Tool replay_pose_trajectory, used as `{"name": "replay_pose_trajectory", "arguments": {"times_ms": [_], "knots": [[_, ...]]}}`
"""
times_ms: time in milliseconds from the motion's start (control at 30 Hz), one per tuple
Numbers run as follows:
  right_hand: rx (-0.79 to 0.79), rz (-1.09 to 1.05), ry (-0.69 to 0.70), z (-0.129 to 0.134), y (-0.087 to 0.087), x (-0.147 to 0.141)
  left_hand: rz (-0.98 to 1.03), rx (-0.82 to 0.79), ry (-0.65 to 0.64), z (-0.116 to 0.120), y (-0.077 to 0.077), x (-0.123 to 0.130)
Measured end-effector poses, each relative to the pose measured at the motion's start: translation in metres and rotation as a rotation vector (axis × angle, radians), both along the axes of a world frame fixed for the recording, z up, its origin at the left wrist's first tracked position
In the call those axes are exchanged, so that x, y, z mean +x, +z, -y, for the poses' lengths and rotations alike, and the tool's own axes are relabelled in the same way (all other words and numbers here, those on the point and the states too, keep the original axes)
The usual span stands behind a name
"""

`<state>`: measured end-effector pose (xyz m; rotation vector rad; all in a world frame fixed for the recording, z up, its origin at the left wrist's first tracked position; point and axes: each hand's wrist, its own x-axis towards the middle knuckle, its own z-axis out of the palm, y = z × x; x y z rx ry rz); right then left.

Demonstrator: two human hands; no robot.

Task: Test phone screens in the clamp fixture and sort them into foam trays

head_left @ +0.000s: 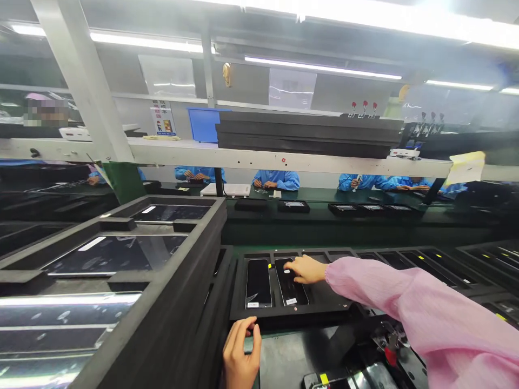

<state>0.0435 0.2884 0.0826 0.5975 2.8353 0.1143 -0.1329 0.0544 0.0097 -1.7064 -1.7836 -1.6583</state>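
My right hand [307,269], in a pink sleeve [377,275], reaches over a black foam tray [324,305]. Its fingers rest on or just above the upper part of a dark phone-like panel [292,289], which lies slightly tilted in its slot; thumb and fingers are apart. Left of it, a second dark panel [258,283] with a white label at its lower end lies in the neighbouring slot. My left hand [242,354] is near the tray's front left corner, fingers curved and apart from the thumb, with nothing seen between them.
A tall stack of black foam trays [190,265] with glossy panels stands at the left. At the lower right is a metal fixture with a red-tipped clamp [390,355]. A white shelf beam [251,159] crosses ahead; people in blue sleeves work beyond it.
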Motion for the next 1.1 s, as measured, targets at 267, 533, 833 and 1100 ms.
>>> {"name": "replay_pose_trajectory", "arguments": {"times_ms": [267,533,833,1100], "knots": [[0.07,0.154,-0.117,0.027,0.016,-0.004,-0.002,-0.056,0.001,-0.002,-0.003,0.004],[0.128,0.058,-0.154,0.066,0.123,0.005,-0.022,-0.297,0.088,-0.045,0.02,0.034],[0.248,-0.646,-0.141,0.229,0.213,0.11,-0.11,-0.801,0.253,-0.14,0.046,0.119],[0.218,-0.929,-0.779,0.239,0.018,0.172,-0.015,-0.805,0.215,-0.142,0.08,0.108]]}}
